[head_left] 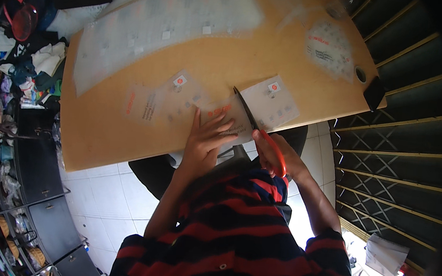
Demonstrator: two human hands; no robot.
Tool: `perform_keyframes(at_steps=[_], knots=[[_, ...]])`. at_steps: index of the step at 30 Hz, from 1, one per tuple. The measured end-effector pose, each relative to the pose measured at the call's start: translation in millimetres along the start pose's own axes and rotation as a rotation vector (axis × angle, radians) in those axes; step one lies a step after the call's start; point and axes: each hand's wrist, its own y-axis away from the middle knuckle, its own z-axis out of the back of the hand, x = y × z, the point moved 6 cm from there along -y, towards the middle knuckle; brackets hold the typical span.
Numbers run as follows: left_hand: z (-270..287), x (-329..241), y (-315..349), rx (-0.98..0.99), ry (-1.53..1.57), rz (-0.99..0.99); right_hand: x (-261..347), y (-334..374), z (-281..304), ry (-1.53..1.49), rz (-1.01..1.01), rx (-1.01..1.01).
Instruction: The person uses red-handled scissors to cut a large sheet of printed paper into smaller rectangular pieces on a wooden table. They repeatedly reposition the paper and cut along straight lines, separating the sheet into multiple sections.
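My right hand [282, 153] grips a pair of scissors [246, 107] by its red handle. The dark blades point away to the far left and lie over a translucent printed plastic sheet [284, 102] near the table's front edge; the blades look close together. Fingers spread, my left hand [204, 143] rests flat on the sheet's left part, beside the blades. Red and dark printing shows on the plastic, with a small white tag [274, 86] on its right part. Left of my left hand lies another printed translucent piece [168, 101] with a similar tag.
The brown table [108, 143] has a curved long translucent sheet [163, 20] along its far side. A printed piece [328, 50] lies at the far right, near a round hole [360, 74]. A folding metal gate [390, 149] stands right; cluttered shelves [5, 144] stand left.
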Motion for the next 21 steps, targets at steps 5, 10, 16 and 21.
perform_keyframes(at_steps=[5, 10, 16, 21], knots=[[4, 0, 0, -0.097, 0.056, 0.005, 0, 1, -2, -0.053, -0.025, 0.000], [45, -2, 18, -0.433, -0.025, 0.013, -7, 13, -6, -0.090, 0.151, 0.030], [95, 42, 18, -0.343, -0.482, 0.289, 1, 40, 15, -0.029, 0.335, -0.266], [77, 70, 29, -0.069, -0.671, 0.438, -1, 41, 35, -0.011, 0.588, -0.627]])
